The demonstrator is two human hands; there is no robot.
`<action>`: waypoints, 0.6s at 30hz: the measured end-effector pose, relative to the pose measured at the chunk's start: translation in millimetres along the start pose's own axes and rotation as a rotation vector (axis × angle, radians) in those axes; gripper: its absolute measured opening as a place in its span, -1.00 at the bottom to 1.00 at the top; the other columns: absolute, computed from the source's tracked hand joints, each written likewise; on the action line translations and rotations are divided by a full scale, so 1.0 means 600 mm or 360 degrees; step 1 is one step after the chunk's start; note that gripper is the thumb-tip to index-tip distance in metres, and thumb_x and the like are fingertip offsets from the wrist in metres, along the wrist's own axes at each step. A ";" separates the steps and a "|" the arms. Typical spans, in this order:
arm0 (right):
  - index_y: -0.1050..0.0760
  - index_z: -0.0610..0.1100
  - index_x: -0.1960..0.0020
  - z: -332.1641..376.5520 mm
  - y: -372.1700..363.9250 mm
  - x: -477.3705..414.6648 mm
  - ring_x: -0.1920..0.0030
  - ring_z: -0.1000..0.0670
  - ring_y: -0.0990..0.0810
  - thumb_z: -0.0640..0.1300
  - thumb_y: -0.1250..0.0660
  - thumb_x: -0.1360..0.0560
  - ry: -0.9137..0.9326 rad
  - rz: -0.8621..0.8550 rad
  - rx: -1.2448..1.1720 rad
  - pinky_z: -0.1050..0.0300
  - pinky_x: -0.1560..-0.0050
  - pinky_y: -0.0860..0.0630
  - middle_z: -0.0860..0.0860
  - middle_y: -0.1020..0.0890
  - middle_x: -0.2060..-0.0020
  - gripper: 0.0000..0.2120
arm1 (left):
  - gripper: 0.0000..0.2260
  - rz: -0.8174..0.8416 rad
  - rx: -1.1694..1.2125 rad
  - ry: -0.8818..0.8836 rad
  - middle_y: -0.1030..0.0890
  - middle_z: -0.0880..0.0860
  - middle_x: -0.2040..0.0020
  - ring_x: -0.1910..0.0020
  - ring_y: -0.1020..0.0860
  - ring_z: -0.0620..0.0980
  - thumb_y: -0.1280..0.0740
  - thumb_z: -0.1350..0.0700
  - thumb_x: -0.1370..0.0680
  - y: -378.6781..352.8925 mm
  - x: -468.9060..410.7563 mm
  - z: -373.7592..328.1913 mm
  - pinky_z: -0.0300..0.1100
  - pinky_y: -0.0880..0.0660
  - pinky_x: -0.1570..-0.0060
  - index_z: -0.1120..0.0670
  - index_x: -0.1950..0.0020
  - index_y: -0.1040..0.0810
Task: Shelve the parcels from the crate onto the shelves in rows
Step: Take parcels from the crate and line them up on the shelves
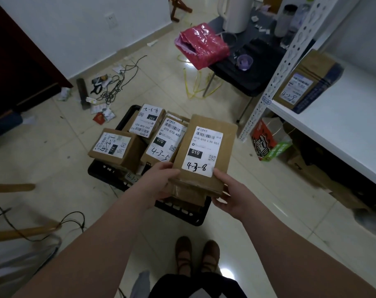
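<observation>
The main risk, as I judge it, is a slip. The left hand [159, 182] and right hand [227, 195] grip only the near corners of the held parcel [206, 147], thumbs on top and fingers curled beneath, so its long far end juts out unsupported. A tilt on the swing toward the white shelf [344, 130] at the right of the frame could pitch it back onto the parcels packed in the black crate [105, 173] just below. It might also clip the perforated shelf post [279, 72] that stands between crate and shelf. The handwritten code could be misread as well, since the boxed parcel on the shelf [307, 82] at the upper right seems to carry a similar marking. The held parcel sits in the centre of the frame, raised over the right side of the crate. It is a flat brown cardboard packet with a white label bearing a barcode, a black block reading 010 and "4-3-8" in marker. Below its near edge a taped brown face shows, and I cannot tell whether that is its own side or a second packet.
</observation>
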State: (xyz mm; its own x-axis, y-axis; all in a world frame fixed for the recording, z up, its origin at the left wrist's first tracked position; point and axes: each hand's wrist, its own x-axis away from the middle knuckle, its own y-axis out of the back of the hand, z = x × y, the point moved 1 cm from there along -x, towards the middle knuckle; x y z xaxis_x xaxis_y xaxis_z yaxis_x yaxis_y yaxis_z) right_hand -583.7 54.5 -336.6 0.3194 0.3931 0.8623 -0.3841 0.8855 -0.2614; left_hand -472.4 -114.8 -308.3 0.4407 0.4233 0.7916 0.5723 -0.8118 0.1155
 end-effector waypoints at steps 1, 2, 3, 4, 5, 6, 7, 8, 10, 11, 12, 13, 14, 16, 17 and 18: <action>-0.54 -0.10 -0.17 0.005 -0.001 0.002 -0.01 -0.02 -0.57 -0.01 -0.49 -0.41 0.0032 0.0033 0.0007 0.05 0.03 -0.54 -0.03 -0.64 0.00 -0.62 | -0.70 0.0023 0.0070 -0.0011 -0.52 0.11 -0.17 -0.12 -0.52 0.14 -0.32 0.11 -0.56 -0.001 0.004 -0.006 0.08 -0.55 -0.05 -0.01 -0.29 -0.42; -0.52 -0.09 -0.21 0.009 -0.002 0.003 -0.02 -0.01 -0.57 -0.01 -0.49 -0.41 0.0063 0.0064 0.0012 0.05 0.03 -0.54 -0.02 -0.65 -0.02 -0.58 | -0.72 0.0049 0.0150 -0.0023 -0.53 0.13 -0.17 -0.11 -0.54 0.14 -0.31 0.13 -0.57 -0.003 0.007 -0.013 0.09 -0.57 -0.02 -0.01 -0.27 -0.42; -0.49 -0.09 -0.25 0.013 -0.003 0.003 -0.03 -0.01 -0.57 -0.02 -0.50 -0.40 0.0093 0.0089 0.0017 0.05 0.03 -0.53 -0.01 -0.65 -0.04 -0.54 | -0.75 0.0071 0.0232 -0.0031 -0.54 0.14 -0.16 -0.11 -0.55 0.14 -0.30 0.14 -0.57 -0.003 0.011 -0.019 0.08 -0.58 0.00 -0.01 -0.24 -0.43; -0.47 -0.08 -0.28 0.017 -0.006 0.004 -0.05 0.00 -0.58 -0.04 -0.50 -0.39 0.0120 0.0111 0.0021 0.04 0.03 -0.53 -0.01 -0.65 -0.06 -0.50 | -0.78 0.0091 0.0308 -0.0042 -0.55 0.14 -0.16 -0.11 -0.55 0.14 -0.28 0.14 -0.58 -0.003 0.015 -0.026 0.08 -0.58 0.04 -0.01 -0.21 -0.44; -0.46 -0.08 -0.31 0.021 -0.008 0.005 -0.07 0.00 -0.58 -0.05 -0.50 -0.38 0.0148 0.0128 0.0026 0.04 0.03 -0.54 -0.02 -0.65 -0.09 -0.47 | -0.80 0.0106 0.0372 -0.0056 -0.56 0.13 -0.15 -0.11 -0.56 0.14 -0.28 0.14 -0.58 -0.003 0.018 -0.032 0.06 -0.58 0.09 -0.02 -0.20 -0.44; -0.45 -0.08 -0.32 0.025 -0.012 0.007 -0.09 0.00 -0.59 -0.06 -0.50 -0.38 0.0177 0.0146 0.0030 0.04 0.03 -0.54 -0.02 -0.65 -0.11 -0.46 | -0.79 0.0112 0.0423 -0.0076 -0.57 0.13 -0.15 -0.11 -0.56 0.13 -0.28 0.14 -0.58 -0.003 0.019 -0.038 0.04 -0.57 0.14 -0.03 -0.20 -0.43; -0.44 -0.08 -0.32 0.028 -0.017 0.008 -0.10 0.00 -0.59 -0.07 -0.49 -0.39 0.0213 0.0160 0.0035 0.04 0.02 -0.54 -0.03 -0.65 -0.13 -0.46 | -0.78 0.0109 0.0466 -0.0100 -0.58 0.12 -0.14 -0.10 -0.57 0.12 -0.28 0.15 -0.58 -0.002 0.020 -0.043 0.02 -0.57 0.15 -0.03 -0.20 -0.43; -0.44 -0.09 -0.32 0.032 -0.021 0.009 -0.11 0.00 -0.60 -0.07 -0.48 -0.40 0.0250 0.0169 0.0035 0.04 -0.01 -0.55 -0.03 -0.65 -0.14 -0.48 | -0.79 0.0100 0.0501 -0.0124 -0.59 0.10 -0.14 -0.09 -0.57 0.11 -0.28 0.15 -0.58 0.000 0.020 -0.047 0.03 -0.56 0.10 -0.05 -0.18 -0.43; -0.46 -0.09 -0.30 0.040 -0.032 0.010 -0.13 0.00 -0.61 -0.07 -0.48 -0.41 0.0309 0.0182 0.0010 0.02 -0.10 -0.56 -0.03 -0.66 -0.15 -0.51 | -0.83 0.0098 0.0551 -0.0153 -0.59 0.08 -0.14 -0.09 -0.57 0.11 -0.28 0.17 -0.57 0.006 0.020 -0.056 0.10 -0.50 -0.12 -0.08 -0.09 -0.43; -0.47 -0.08 -0.30 0.045 -0.040 0.011 -0.15 -0.01 -0.62 -0.06 -0.49 -0.39 0.0325 0.0197 -0.0017 0.01 -0.13 -0.57 -0.02 -0.66 -0.16 -0.49 | -0.83 0.0116 0.0569 -0.0157 -0.59 0.08 -0.14 -0.10 -0.57 0.12 -0.29 0.16 -0.57 0.010 0.020 -0.060 0.14 -0.46 -0.20 -0.09 -0.08 -0.43; -0.48 -0.07 -0.30 0.050 -0.049 0.012 -0.18 -0.03 -0.61 -0.05 -0.51 -0.36 0.0336 0.0214 -0.0052 0.00 -0.13 -0.57 -0.02 -0.65 -0.17 -0.46 | -0.82 0.0140 0.0578 -0.0161 -0.59 0.08 -0.13 -0.10 -0.58 0.13 -0.30 0.16 -0.57 0.014 0.020 -0.065 0.15 -0.43 -0.24 -0.09 -0.09 -0.43; -0.48 -0.06 -0.30 0.054 -0.058 0.014 -0.19 -0.04 -0.62 -0.04 -0.52 -0.33 0.0345 0.0232 -0.0088 0.00 -0.11 -0.58 -0.02 -0.65 -0.18 -0.43 | -0.80 0.0164 0.0579 -0.0169 -0.59 0.08 -0.13 -0.09 -0.59 0.13 -0.31 0.15 -0.56 0.019 0.022 -0.069 0.15 -0.44 -0.23 -0.08 -0.12 -0.43; -0.49 -0.05 -0.30 0.059 -0.069 0.017 -0.18 -0.04 -0.62 -0.03 -0.53 -0.30 0.0352 0.0245 -0.0122 0.01 -0.07 -0.60 -0.03 -0.66 -0.18 -0.41 | -0.77 0.0184 0.0576 -0.0181 -0.58 0.09 -0.14 -0.09 -0.59 0.14 -0.32 0.15 -0.56 0.024 0.023 -0.073 0.14 -0.47 -0.20 -0.08 -0.16 -0.42; -0.49 -0.07 -0.28 0.069 -0.089 0.023 -0.11 -0.04 -0.66 -0.05 -0.52 -0.27 0.0358 0.0269 -0.0184 0.04 0.06 -0.63 -0.04 -0.68 -0.13 -0.41 | -0.72 0.0203 0.0572 -0.0210 -0.55 0.12 -0.19 -0.12 -0.58 0.15 -0.34 0.14 -0.55 0.038 0.022 -0.083 0.12 -0.52 -0.14 -0.05 -0.23 -0.41; -0.49 -0.08 -0.28 0.073 -0.098 0.026 -0.08 -0.04 -0.67 -0.05 -0.51 -0.28 0.0361 0.0283 -0.0209 0.04 0.08 -0.63 -0.05 -0.69 -0.11 -0.41 | -0.73 0.0212 0.0564 -0.0226 -0.54 0.13 -0.21 -0.15 -0.56 0.16 -0.34 0.13 -0.55 0.046 0.021 -0.090 0.13 -0.52 -0.14 -0.04 -0.22 -0.42; -0.48 -0.09 -0.29 0.077 -0.106 0.027 -0.06 -0.04 -0.68 -0.05 -0.51 -0.28 0.0369 0.0290 -0.0229 0.04 0.07 -0.63 -0.04 -0.69 -0.10 -0.41 | -0.77 0.0220 0.0546 -0.0243 -0.53 0.14 -0.22 -0.17 -0.55 0.17 -0.33 0.13 -0.55 0.055 0.020 -0.098 0.15 -0.52 -0.15 -0.04 -0.19 -0.43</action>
State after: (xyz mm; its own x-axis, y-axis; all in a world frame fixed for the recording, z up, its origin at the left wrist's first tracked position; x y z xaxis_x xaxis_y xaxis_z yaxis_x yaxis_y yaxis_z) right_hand -594.2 -6.8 -285.7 0.4519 0.5797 0.6781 -0.3319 0.8148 -0.4754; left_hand -488.9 -160.3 -259.6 0.6128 0.3951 0.6844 0.6868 -0.6947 -0.2138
